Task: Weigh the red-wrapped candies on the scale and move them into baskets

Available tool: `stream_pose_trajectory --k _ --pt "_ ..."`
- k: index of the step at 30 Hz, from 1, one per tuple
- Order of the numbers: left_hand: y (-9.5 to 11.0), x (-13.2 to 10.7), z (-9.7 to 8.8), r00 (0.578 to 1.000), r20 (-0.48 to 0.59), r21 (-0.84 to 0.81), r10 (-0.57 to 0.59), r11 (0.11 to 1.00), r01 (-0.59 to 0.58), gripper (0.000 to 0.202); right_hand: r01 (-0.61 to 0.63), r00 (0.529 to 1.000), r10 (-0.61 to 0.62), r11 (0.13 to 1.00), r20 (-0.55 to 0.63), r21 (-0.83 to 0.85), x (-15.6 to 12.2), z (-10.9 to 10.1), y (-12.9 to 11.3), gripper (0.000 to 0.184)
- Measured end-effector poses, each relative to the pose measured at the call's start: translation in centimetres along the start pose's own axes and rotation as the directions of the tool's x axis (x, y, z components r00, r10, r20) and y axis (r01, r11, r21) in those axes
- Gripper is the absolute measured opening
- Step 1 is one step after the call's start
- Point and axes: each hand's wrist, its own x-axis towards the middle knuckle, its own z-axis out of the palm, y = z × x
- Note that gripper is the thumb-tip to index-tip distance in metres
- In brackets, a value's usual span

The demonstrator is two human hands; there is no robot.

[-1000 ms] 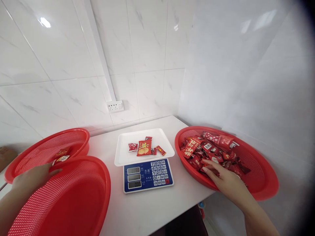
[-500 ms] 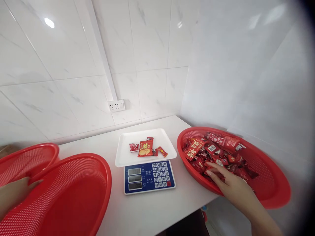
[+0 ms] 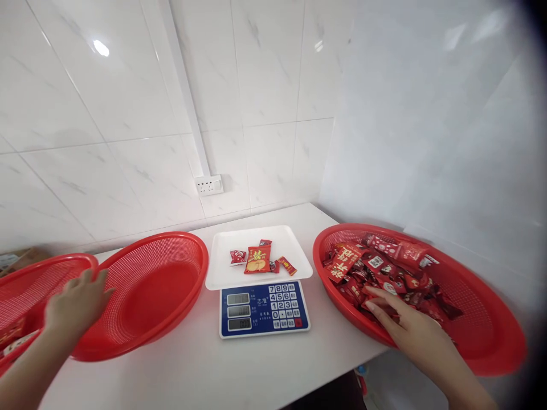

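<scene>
My left hand [image 3: 79, 302] is over the left rim of an oval red plastic basket [image 3: 160, 302]. Its fingers are apart, and contact with the rim is hard to judge. To the right, my right hand [image 3: 405, 324] reaches over the near rim of another red basket [image 3: 482, 336]. Thumb and forefinger are apart among wrapped snacks [image 3: 376, 262], touching a red packet, while its other fingertips are hidden. Between the baskets stands a digital scale [image 3: 265, 310] with a white tray [image 3: 224, 273]. A red snack packet [image 3: 257, 259] and several smaller wrapped pieces lie on it.
A further red basket [image 3: 64, 265] at the left edge has packets inside. Behind it is part of a cardboard box [image 3: 25, 259]. A tiled wall [image 3: 269, 74] with a power socket [image 3: 209, 185] closes off the white table [image 3: 188, 364].
The middle red basket has shifted back and sits flatter. My left hand has risen into fuller view with its fingers spread. My right hand stays among the packets. The view has shifted slightly.
</scene>
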Motion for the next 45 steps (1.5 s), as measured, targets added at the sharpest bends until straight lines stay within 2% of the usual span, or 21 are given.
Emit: stream_pose_trajectory --k 1,2,3,5,6,8,11,13,16,19,21,24,26,28,30,34,36,38,40,43,45 --pt "2.7 -0.4 -0.5 0.999 -0.026 0.031 0.037 0.999 -0.036 0.044 0.005 1.000 -0.005 1.000 -0.003 0.000 0.1 0.1 0.1 0.050" --pt "5.6 -0.7 -1.0 0.994 -0.012 -0.008 0.112 0.994 -0.112 0.045 0.010 1.000 -0.010 1.000 -0.009 -0.001 0.2 0.2 0.2 0.051" --pt "8.6 -1.0 -1.3 0.971 0.003 -0.088 0.237 0.968 -0.236 0.046 0.016 1.000 -0.016 1.000 -0.017 -0.001 0.2 0.3 0.3 0.051" --pt "14.3 -1.1 -1.3 0.895 0.040 -0.227 0.445 0.876 -0.425 0.045 0.027 0.999 -0.027 1.000 -0.032 -0.004 0.3 0.4 0.5 0.052" --pt "16.8 -0.9 -1.0 0.839 0.067 -0.268 0.539 0.820 -0.506 0.046 0.031 0.999 -0.031 1.000 -0.037 -0.006 0.3 0.4 0.5 0.051" --pt "20.6 -0.1 0.0 0.781 0.078 -0.299 0.620 0.762 -0.575 0.049 0.035 0.998 -0.036 0.999 -0.044 -0.010 0.3 0.5 0.5 0.050" --pt "23.7 1.2 1.5 0.731 0.084 -0.328 0.677 0.712 -0.621 0.047 0.037 0.998 -0.038 0.999 -0.050 -0.013 0.1 0.4 0.4 0.048" --pt "24.1 1.8 1.9 0.734 0.077 -0.330 0.674 0.712 -0.619 0.040 0.033 0.998 -0.033 0.999 -0.049 -0.014 0.0 0.2 0.2 0.047" --pt "22.9 2.0 1.3 0.808 0.025 -0.303 0.589 0.774 -0.555 0.033 0.010 0.999 -0.011 0.999 -0.033 -0.030 -0.2 0.0 0.0 0.049" --pt "20.1 2.0 -0.2 0.890 -0.050 -0.264 0.454 0.853 -0.450 0.033 0.008 1.000 -0.008 0.999 -0.019 -0.044 -0.2 0.0 0.0 0.049" --pt "17.7 2.2 -1.3 0.925 -0.082 -0.240 0.371 0.893 -0.380 0.032 0.024 0.999 -0.025 0.999 -0.023 -0.044 -0.2 0.1 0.2 0.048" --pt "14.9 2.7 -2.2 0.958 -0.107 -0.199 0.266 0.938 -0.283 0.033 0.058 0.998 -0.059 0.998 -0.033 -0.038 -0.1 0.2 0.3 0.048" --pt "14.3 2.7 -2.1 0.966 -0.120 -0.173 0.230 0.953 -0.249 0.034 0.064 0.997 -0.065 0.997 -0.035 -0.036 -0.1 0.2 0.3 0.048" --pt "15.1 2.2 -1.6 0.956 -0.119 -0.167 0.269 0.944 -0.286 0.034 0.063 0.997 -0.064 0.997 -0.045 -0.035 -0.1 0.2 0.2 0.048" --pt "17.2 1.1 -0.7 0.914 -0.093 -0.195 0.394 0.893 -0.405 0.030 0.074 0.995 -0.076 0.997 -0.059 -0.031 -0.1 0.1 0.1 0.048" --pt "22.9 -1.6 0.9 0.738 -0.049 -0.297 0.673 0.696 -0.654 0.031 0.076 0.995 -0.078 0.997 -0.062 -0.030 -0.1 0.0 -0.1 0.046" --pt "25.1 -2.4 1.4 0.684 -0.044 -0.317 0.728 0.639 -0.700 0.034 0.071 0.995 -0.072 0.997 -0.063 -0.030 -0.2 0.0 -0.1 0.046" --pt "26.4 -2.5 1.8 0.666 -0.035 -0.312 0.745 0.625 -0.715 0.029 0.066 0.996 -0.067 0.997 -0.058 -0.031 -0.3 0.0 -0.1 0.046" --pt "26.9 -2.2 2.2 0.664 -0.031 -0.289 0.748 0.629 -0.722 0.021 0.050 0.998 -0.052 0.998 -0.041 -0.035 -0.4 -0.1 -0.2 0.047" --pt "26.4 -1.7 2.6 0.672 -0.059 -0.244 0.738 0.642 -0.727 0.018 0.044 0.998 -0.045 0.999 -0.034 -0.029 -0.5 -0.1 -0.2 0.047" --pt "25.2 -1.4 2.2 0.695 -0.101 -0.216 0.712 0.667 -0.713 0.020 0.055 0.997 -0.056 0.998 -0.044 -0.023 -0.5 -0.1 -0.2 0.048"
